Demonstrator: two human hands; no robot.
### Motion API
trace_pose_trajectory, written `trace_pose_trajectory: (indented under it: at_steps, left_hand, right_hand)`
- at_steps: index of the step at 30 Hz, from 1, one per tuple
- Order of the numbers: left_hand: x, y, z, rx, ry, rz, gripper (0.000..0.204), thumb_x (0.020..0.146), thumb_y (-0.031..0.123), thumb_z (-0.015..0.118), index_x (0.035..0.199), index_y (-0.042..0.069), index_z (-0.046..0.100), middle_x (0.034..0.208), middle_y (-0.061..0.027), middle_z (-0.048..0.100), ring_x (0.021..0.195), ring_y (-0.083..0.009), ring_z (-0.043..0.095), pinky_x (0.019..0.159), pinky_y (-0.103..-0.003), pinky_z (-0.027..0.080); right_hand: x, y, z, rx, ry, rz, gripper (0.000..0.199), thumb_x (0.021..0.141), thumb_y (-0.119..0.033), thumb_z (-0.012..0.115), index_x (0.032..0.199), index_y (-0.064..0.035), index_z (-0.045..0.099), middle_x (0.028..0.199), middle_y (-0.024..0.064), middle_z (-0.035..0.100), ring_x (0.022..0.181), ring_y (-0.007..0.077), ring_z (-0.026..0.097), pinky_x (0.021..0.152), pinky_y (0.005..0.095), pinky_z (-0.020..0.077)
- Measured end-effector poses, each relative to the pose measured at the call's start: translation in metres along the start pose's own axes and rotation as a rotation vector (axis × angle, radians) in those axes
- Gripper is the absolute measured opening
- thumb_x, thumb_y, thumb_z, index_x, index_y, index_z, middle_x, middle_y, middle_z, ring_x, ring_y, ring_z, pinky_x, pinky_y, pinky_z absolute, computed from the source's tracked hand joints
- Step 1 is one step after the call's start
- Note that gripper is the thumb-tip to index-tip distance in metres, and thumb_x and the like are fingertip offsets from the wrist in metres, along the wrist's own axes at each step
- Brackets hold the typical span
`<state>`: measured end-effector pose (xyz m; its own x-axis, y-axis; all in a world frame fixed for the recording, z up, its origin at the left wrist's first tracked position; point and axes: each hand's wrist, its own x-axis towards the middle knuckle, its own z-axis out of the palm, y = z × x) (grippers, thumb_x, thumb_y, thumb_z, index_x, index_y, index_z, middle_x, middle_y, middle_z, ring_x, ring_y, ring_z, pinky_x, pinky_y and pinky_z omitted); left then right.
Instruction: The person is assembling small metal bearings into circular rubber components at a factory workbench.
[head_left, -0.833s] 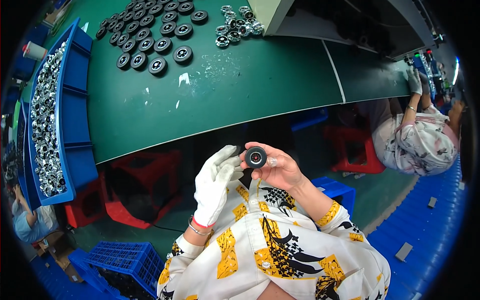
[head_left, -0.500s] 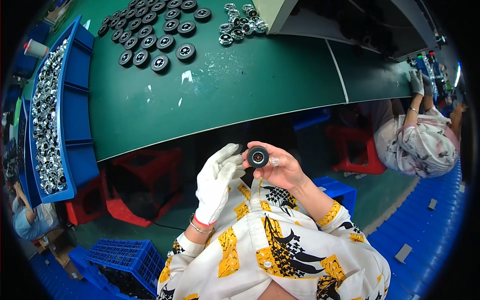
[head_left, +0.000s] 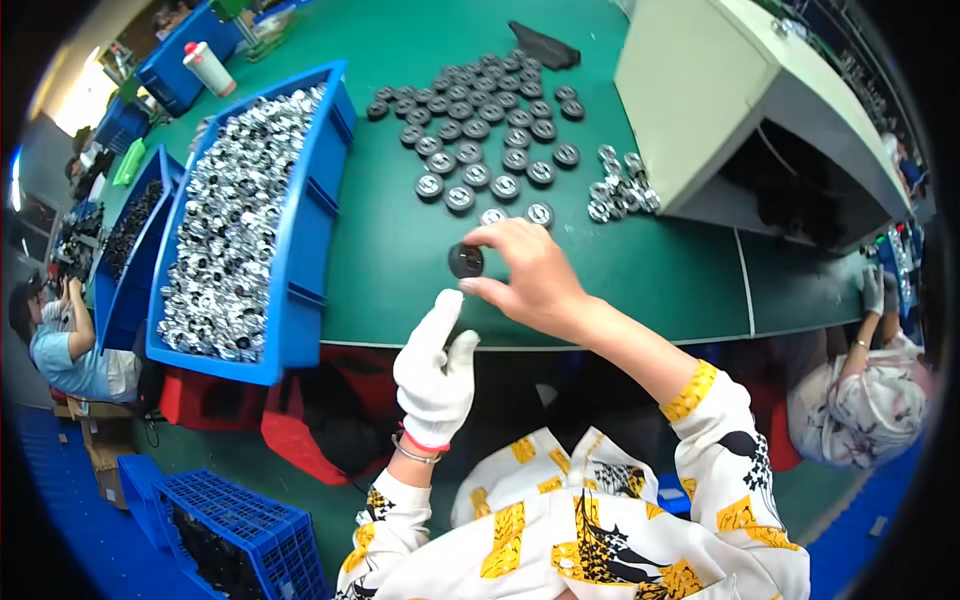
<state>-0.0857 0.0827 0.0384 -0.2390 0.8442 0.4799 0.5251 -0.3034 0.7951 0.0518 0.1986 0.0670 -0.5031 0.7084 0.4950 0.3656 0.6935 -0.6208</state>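
Wheel (head_left: 466,262), small and dark, shows in the head view to the right of the bin (head_left: 312,235), over the tabletop (head_left: 650,270). The bare right hand (head_left: 535,272) pinches it by the rim, between thumb and fingers. The gloved left hand (head_left: 437,375), right of the bin's near end, is just below the wheel, thumb and fingers parted — nothing visible between them. Silver parts (head_left: 235,220) fill the bin; other wheels (head_left: 476,176) and a chrome cluster (head_left: 625,190) lie to its right, a pale housing (head_left: 690,60) farther right.

That round rim probably gives the pinch little purchase: a loose grip or a knock from the left hand could drop the wheel, and it might roll over the tabletop's near edge. A careless sweep could also scatter the nearest other wheels.

No writing is legible — the bottle (head_left: 208,68) beyond the bin's far end is too small to tell.
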Motion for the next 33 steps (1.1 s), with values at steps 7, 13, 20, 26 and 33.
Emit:
trace_pose_trajectory:
  at_steps: [7,13,20,26,33]
  left_hand:
    - [0.037,-0.014,-0.001,0.540,-0.177,0.204,0.055,0.074,0.017,0.070,0.122,-0.003,0.052,0.113,-0.0200,0.056,0.106,-0.0445,0.052,0.093,-0.048,0.043]
    - [0.045,-0.007,-0.001,0.536,-0.185,0.157,0.058,0.070,0.014,0.071,0.122,-0.002,0.051,0.110,-0.0189,0.056,0.104,-0.0444,0.051,0.093,-0.047,0.043]
    - [0.043,-0.012,-0.006,0.579,-0.212,0.166,0.051,0.077,0.026,0.067,0.119,-0.002,0.055,0.109,-0.0175,0.056,0.102,-0.0400,0.053,0.091,-0.047,0.046]
    - [0.047,-0.014,-0.005,0.570,-0.219,0.133,0.055,0.072,0.026,0.069,0.118,-0.002,0.056,0.108,-0.0186,0.058,0.100,-0.0435,0.053,0.090,-0.047,0.045]
    - [0.047,-0.014,-0.002,0.645,-0.250,0.156,0.049,0.085,0.036,0.057,0.117,-0.002,0.057,0.104,-0.0179,0.059,0.098,-0.0402,0.055,0.090,-0.046,0.046]
  right_hand:
    - [0.110,0.041,0.087,-0.380,-0.086,-0.195,0.034,0.066,-0.023,0.078,0.091,-0.0083,0.060,0.094,0.0079,0.061,0.102,0.0261,0.054,0.097,0.0424,0.0344]
    - [0.168,0.094,0.107,-0.444,0.015,-0.022,0.031,0.079,-0.031,0.067,0.101,-0.0095,0.064,0.112,0.0079,0.061,0.113,0.0245,0.050,0.102,0.0440,0.0294]
    - [0.116,0.080,0.056,-0.524,-0.430,-0.261,0.053,0.088,-0.047,0.053,0.133,-0.0180,0.049,0.147,0.0161,0.031,0.138,0.0378,0.024,0.110,0.0568,0.0168]
    - [0.146,0.090,0.091,-0.541,-0.401,-0.151,0.045,0.093,-0.039,0.046,0.133,-0.0202,0.049,0.147,0.0114,0.034,0.138,0.0341,0.025,0.110,0.0552,0.0184]
    - [0.203,0.118,0.123,-0.632,-0.310,-0.020,0.041,0.094,-0.038,0.043,0.132,-0.0234,0.050,0.144,0.0080,0.039,0.136,0.0318,0.030,0.107,0.0523,0.0213]
